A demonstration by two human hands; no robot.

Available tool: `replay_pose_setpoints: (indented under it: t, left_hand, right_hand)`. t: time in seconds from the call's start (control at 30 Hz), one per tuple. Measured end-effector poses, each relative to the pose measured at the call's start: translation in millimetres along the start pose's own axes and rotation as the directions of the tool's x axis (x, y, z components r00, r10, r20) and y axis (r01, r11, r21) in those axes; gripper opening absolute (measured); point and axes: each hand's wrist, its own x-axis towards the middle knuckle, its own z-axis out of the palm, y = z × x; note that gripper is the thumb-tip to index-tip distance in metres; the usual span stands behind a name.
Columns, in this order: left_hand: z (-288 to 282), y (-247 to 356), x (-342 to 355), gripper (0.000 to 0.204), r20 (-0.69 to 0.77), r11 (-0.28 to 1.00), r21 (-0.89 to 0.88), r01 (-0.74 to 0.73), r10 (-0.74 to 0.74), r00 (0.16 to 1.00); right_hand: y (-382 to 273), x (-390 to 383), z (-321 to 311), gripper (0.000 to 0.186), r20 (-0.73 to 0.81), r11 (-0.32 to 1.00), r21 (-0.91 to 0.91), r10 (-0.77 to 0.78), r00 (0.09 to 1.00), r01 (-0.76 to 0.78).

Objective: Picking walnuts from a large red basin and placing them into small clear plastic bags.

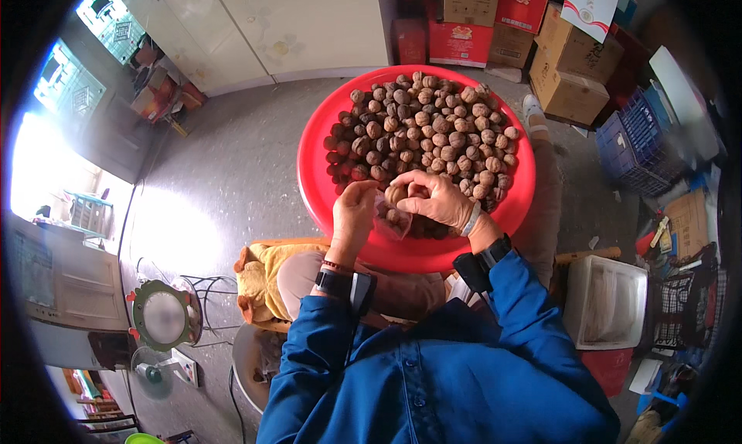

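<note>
A wide red basin (315, 154) in front of me holds a heap of walnuts (440, 125). Over its near part my left hand (356, 210) pinches the rim of a small clear plastic bag (392, 221). Several walnuts show through the bag's thin film. My right hand (438, 200) is closed on a single walnut (395, 193) at the bag's mouth, close beside the left fingers. The left fingertips are partly hidden behind the bag's edge.
Cardboard boxes (570, 65) stack up beyond the basin at the right. A white foam box (606, 301) and a blue crate (638, 144) stand on the right. A yellow plush cushion (267, 278) and a metal bowl (249, 359) lie near my left side, with a fan (165, 318) farther left.
</note>
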Motion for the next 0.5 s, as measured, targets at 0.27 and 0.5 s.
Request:
replay_pose_setpoints:
  t: [0.27, 0.5]
  left_hand:
    - [-1.4, -1.3, 1.5, 0.019, 0.018, 0.999, 0.034, -0.021, 0.02, 1.0]
    - [0.7, -2.1, 2.5, 0.019, 0.015, 1.0, 0.011, 0.005, -0.005, 1.0]
  right_hand:
    - [20.3, 3.0, -1.6, 0.02, -0.084, 0.999, -0.035, 0.004, 0.996, -0.007]
    - [15.2, 0.1, 0.1, 0.021, -0.05, 0.95, 0.31, 0.064, 0.997, -0.046]
